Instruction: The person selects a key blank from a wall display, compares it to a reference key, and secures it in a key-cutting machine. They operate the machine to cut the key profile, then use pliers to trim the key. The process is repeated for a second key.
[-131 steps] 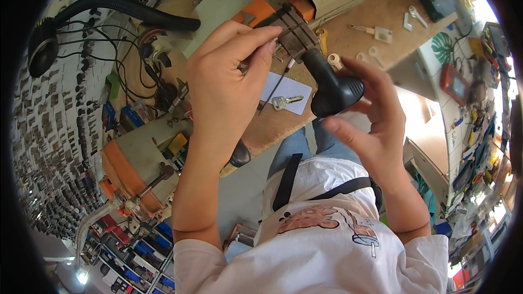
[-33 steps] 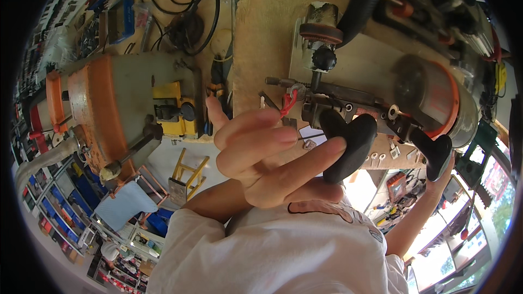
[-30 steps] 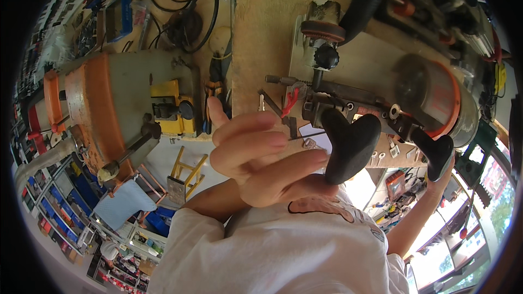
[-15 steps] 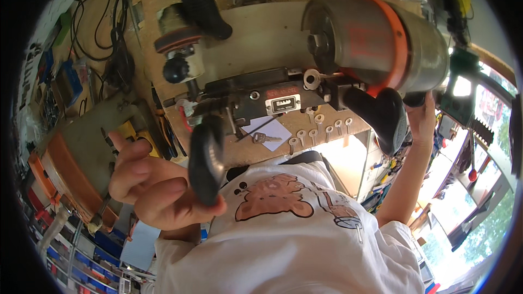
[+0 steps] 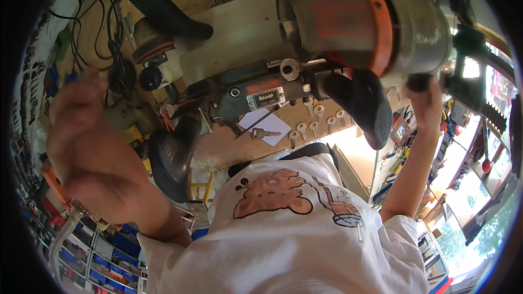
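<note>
My left hand is off the machine at the left, blurred by motion, its fingers apart and nothing visible in it. Beside it is the left black handle of a key cutting machine. At the machine's right end, my right hand has its fingers closed on a black knob. The right black handle stands untouched. Below the carriage, a key lies on a white card, and several key blanks lie in rows on the wooden bench.
A black ribbed hose runs over the machine's left side. The orange-ringed motor housing bulks at the upper right. Black cables hang at the left. A green metal tool stands at the far right, with shelves of small goods around.
My left hand has let go of the left black handle and moved up and left. The view has shifted slightly. My right hand stays at the knob.
</note>
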Tool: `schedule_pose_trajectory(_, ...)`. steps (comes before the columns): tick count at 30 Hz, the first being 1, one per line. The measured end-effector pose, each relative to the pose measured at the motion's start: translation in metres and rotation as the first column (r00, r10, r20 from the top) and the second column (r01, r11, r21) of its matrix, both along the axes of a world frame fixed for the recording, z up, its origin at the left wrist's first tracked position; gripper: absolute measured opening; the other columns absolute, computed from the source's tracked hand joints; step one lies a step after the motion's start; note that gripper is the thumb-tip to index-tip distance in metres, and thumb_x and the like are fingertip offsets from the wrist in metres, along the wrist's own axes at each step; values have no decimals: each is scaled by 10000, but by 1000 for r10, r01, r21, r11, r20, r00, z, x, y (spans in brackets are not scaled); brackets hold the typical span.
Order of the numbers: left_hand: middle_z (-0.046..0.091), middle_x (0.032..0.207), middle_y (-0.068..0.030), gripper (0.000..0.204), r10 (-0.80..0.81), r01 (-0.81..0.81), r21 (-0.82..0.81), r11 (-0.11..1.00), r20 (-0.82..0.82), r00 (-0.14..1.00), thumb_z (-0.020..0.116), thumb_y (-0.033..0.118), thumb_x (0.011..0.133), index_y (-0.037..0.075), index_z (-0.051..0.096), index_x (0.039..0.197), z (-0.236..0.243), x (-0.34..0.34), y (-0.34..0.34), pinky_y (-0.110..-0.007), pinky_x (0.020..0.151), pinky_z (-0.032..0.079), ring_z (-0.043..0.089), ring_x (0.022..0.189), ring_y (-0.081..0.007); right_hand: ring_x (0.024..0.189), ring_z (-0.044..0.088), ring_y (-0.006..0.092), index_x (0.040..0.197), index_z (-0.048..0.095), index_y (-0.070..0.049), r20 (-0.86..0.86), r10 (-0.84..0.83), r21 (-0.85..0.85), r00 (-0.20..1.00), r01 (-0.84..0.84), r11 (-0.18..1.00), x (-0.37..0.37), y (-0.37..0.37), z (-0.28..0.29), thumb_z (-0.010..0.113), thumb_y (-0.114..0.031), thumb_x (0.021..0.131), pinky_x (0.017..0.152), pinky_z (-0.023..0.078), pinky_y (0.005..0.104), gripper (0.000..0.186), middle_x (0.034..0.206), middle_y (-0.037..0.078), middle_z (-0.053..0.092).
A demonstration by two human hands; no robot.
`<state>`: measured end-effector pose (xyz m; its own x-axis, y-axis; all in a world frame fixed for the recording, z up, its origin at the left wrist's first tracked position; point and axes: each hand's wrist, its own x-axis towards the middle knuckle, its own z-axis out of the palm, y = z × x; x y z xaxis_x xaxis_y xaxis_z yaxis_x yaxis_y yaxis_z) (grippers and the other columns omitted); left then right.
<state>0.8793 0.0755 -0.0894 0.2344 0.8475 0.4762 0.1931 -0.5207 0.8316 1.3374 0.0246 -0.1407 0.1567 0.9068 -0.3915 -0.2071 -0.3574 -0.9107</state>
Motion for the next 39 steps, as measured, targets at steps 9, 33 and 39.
schedule_pose_trajectory(9,547,909,-133,249,-23,-28,-359,933,-139,990,458,142,880,-76,566,936,24,56,22,-275,788,391,525,852,-176,1141,457,227,1306,293,13,-122,-30,48,992,36,998,-3,0,0,464,-199,852,1002,318,389,529,1224,131,466)
schedule_pose_trajectory(33,560,603,-35,201,-620,239,-945,223,52,783,577,156,819,-34,605,759,-7,100,61,-203,464,405,512,498,-82,507,535,195,833,536,-2,997,73,-54,0,-676,735,-189,32,107,738,-301,672,450,403,276,395,627,75,560)
schedule_pose_trajectory(39,545,581,-27,205,-549,244,-957,160,119,827,577,164,823,-28,604,756,-5,101,57,-200,425,392,502,455,-89,505,536,228,822,537,5,999,-6,31,36,-746,666,-189,39,98,753,-193,652,455,409,292,340,628,91,560)
